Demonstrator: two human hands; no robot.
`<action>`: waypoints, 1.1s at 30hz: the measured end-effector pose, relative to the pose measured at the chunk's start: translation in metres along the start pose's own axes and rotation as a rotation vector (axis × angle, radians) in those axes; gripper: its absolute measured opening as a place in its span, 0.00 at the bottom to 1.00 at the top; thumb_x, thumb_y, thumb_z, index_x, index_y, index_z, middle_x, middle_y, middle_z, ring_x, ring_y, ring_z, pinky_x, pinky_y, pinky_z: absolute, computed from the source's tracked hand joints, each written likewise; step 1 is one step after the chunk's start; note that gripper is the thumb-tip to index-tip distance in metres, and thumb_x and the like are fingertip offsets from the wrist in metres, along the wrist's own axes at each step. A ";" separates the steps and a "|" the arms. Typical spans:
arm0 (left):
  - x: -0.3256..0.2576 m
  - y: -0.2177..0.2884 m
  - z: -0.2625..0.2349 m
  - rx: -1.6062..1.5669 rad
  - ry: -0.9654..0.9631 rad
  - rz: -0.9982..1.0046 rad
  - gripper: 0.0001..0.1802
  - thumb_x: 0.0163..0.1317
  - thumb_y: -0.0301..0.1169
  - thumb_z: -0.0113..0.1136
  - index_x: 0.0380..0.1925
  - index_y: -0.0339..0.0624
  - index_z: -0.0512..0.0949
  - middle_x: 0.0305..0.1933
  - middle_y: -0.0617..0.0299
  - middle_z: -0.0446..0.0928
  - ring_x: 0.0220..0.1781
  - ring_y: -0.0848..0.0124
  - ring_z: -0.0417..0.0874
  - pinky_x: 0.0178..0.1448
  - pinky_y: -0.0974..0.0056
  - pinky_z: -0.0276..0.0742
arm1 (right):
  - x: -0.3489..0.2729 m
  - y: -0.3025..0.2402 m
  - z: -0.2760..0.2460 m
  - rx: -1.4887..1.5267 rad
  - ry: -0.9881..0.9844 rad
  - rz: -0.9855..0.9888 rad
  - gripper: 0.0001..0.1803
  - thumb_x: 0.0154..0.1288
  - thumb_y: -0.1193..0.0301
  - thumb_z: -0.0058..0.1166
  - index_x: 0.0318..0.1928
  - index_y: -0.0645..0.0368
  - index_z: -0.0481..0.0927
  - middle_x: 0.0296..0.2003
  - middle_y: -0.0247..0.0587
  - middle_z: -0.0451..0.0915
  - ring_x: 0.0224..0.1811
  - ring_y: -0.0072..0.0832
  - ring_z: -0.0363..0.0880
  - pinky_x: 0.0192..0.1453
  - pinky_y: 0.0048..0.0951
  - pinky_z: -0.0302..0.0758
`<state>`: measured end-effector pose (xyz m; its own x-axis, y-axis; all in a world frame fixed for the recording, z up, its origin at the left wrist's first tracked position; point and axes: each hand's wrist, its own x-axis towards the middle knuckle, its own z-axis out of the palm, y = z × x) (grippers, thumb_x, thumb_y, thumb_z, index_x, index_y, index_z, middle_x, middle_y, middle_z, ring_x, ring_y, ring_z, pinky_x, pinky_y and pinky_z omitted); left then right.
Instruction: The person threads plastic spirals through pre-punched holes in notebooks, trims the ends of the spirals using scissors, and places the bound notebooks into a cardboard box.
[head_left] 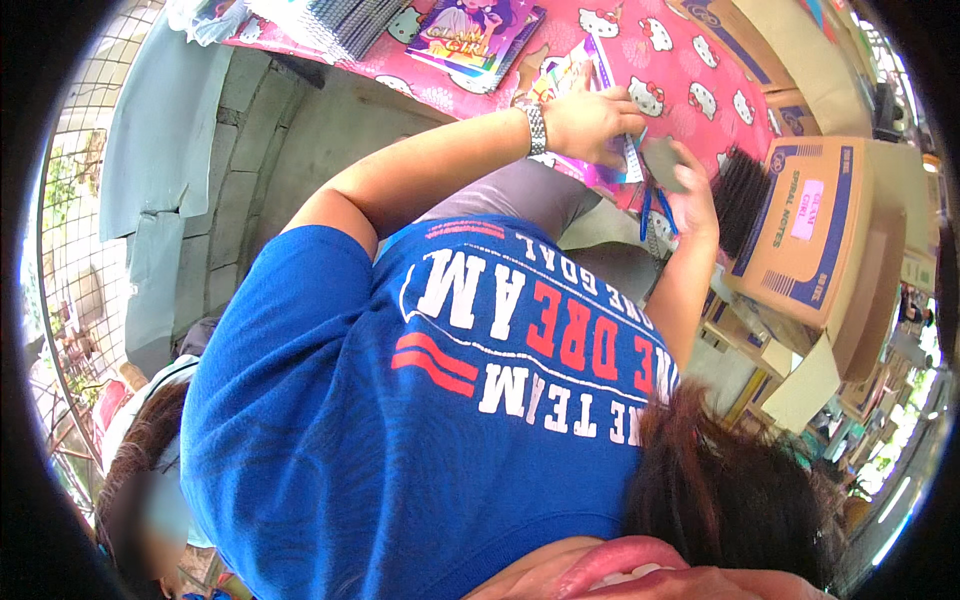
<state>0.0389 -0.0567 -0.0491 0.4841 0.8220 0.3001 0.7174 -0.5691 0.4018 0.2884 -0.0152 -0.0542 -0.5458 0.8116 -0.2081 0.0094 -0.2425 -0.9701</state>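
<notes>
My left hand point(597, 125), with a metal-banded watch on the wrist, lies over a notebook point(570, 82) with a colourful cover and a purple edge. Its fingers close round the notebook's near edge on the pink table. My right hand point(695, 195) is just to the right, closed round blue-handled pliers point(646, 212) whose handles hang below the fingers. The pliers' tip is close to the notebook's edge. A grey flat patch point(662, 162) shows by the right fingertips; whether it is a finger cover or a separate piece I cannot tell.
More colourful notebooks point(480, 38) and a stack of spiral-bound ones point(345, 25) lie at the back left of the table point(690, 60). Thin black coils point(742, 195) stand beside an open cardboard box point(815, 225) at right. Another person point(150, 450) is at lower left.
</notes>
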 end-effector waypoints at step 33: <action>0.009 -0.032 -0.020 -0.057 0.010 -0.031 0.26 0.47 0.39 0.70 0.47 0.48 0.76 0.48 0.64 0.76 0.60 0.62 0.72 0.59 0.40 0.67 | 0.025 -0.022 0.014 0.245 -0.089 0.033 0.25 0.57 0.72 0.52 0.57 0.66 0.76 0.50 0.38 0.80 0.51 0.27 0.75 0.55 0.29 0.70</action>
<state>0.0106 -0.0312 -0.0417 0.4567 0.8394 0.2947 0.7025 -0.5435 0.4593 0.2625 0.0027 -0.0358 -0.6202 0.7539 -0.2169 -0.1687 -0.3981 -0.9017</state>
